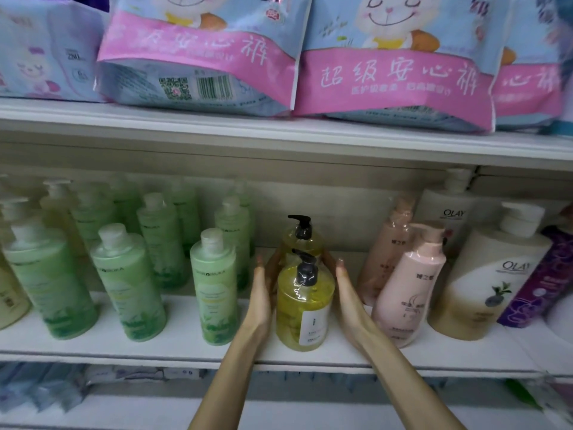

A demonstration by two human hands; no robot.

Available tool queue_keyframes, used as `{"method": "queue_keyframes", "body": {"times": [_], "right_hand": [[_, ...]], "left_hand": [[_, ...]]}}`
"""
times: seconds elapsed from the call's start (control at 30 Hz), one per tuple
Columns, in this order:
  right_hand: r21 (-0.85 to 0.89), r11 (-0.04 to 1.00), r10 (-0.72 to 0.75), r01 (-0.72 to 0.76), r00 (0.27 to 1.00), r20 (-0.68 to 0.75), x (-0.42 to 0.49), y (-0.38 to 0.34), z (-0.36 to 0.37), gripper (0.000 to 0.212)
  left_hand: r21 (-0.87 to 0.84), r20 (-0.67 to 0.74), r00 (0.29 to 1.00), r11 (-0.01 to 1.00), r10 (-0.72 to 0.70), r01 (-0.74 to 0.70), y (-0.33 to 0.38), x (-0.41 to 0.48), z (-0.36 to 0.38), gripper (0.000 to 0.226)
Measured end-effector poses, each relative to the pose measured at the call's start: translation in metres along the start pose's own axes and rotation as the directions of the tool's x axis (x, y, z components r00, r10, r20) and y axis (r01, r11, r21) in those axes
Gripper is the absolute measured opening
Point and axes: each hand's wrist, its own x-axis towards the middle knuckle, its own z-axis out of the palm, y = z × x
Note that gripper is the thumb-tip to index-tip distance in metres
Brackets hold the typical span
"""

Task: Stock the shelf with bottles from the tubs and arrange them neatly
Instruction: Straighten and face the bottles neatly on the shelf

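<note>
Two bare forearms reach up from the lower edge onto the white shelf (173, 339). The left hand (262, 294) and the right hand (348, 293) stand flat and upright, palms facing each other, fingers stretched out, not curled around anything. Between them stands the front yellow pump bottle (305, 308), upright near the shelf's front edge, black pump on top and a white label at its right. The left palm lies against its side; the right palm is just beside it, contact unclear. Directly behind stands a second yellow pump bottle (300, 238), the fingertips of both hands reaching along its sides. Left of the pair, rows of green bottles (214, 287) run back into the shelf. To the right stand pink pump bottles (409, 290) and a cream Olay bottle (490, 280). On the upper shelf lie pink and blue packs (393, 76)
</note>
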Motion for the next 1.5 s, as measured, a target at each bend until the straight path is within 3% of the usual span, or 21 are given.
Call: {"method": "queue_keyframes", "body": {"times": [0.3,0.6,0.77,0.9,1.23,1.5], "right_hand": [[0.128,0.989,0.075,-0.076,0.997,0.014,0.003,0.006,0.009,0.057],[0.153,0.988,0.018,-0.015,1.000,-0.018,-0.014,0.010,-0.004,0.075],[-0.050,0.992,-0.119,0.118,0.993,-0.017,-0.045,0.013,-0.003,0.090],[-0.145,0.976,-0.166,0.165,0.986,0.007,-0.046,0.025,0.007,0.079],[-0.356,0.924,-0.121,0.140,0.990,0.075,-0.028,0.018,0.005,0.084],[-0.382,0.922,-0.010,0.065,0.990,0.143,-0.028,0.009,-0.006,0.070]], "left_hand": [[0.032,0.027,1.000,0.999,0.003,-0.004,-0.005,0.000,-0.007,0.062],[0.089,0.015,1.000,0.996,0.006,-0.008,-0.005,-0.020,-0.009,0.070],[0.183,0.042,0.997,0.981,0.063,-0.070,-0.008,-0.048,-0.012,0.067],[0.227,0.068,0.994,0.969,0.088,-0.101,-0.010,-0.063,-0.011,0.056],[0.229,0.018,0.991,0.964,0.135,-0.136,-0.011,-0.075,-0.012,0.065],[0.287,-0.031,0.989,0.949,0.142,-0.127,-0.010,-0.085,-0.009,0.062]]}}
